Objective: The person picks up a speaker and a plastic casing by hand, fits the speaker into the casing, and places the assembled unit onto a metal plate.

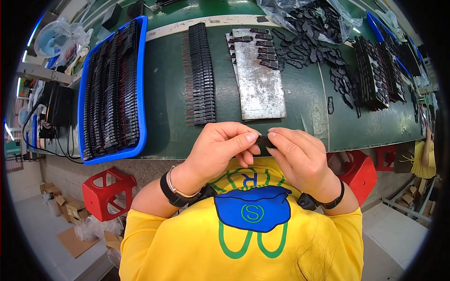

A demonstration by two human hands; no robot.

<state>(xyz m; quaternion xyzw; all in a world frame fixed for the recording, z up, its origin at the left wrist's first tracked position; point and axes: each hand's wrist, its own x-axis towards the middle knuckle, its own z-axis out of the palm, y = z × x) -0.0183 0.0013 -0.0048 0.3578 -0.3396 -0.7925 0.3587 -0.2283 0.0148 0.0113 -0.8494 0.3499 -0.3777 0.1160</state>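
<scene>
Green workbench (164,117) stretching across the top of the view, crowded with small black parts. Right at its near edge, just below the bare metal plate (260,84), both hands meeting over a single small black piece (264,142). Left hand (220,147) curled, thumb and forefinger pinched on the piece's left end; right hand (300,157) curled likewise, fingertips gripping its right end. Neither hand let go, neither fully clenched into a fist — both closed on that one piece. Long axis of the piece running left to right, bridging the gap between the two thumbs, so equally near to each hand and held just short of the table edge, above the yellow shirt (211,243). Beyond the plate's left side, a neat row of black parts (201,75) with thin red leads; farther left again, a blue tray (140,84) packed with more rows. To the plate's right, loose black pieces (337,70) scattered, spilling from a clear plastic bag (309,18). Below the plate's level, under the bench, red plastic stools (105,194) on either side. Finer detail of the held piece too small to make out.
</scene>
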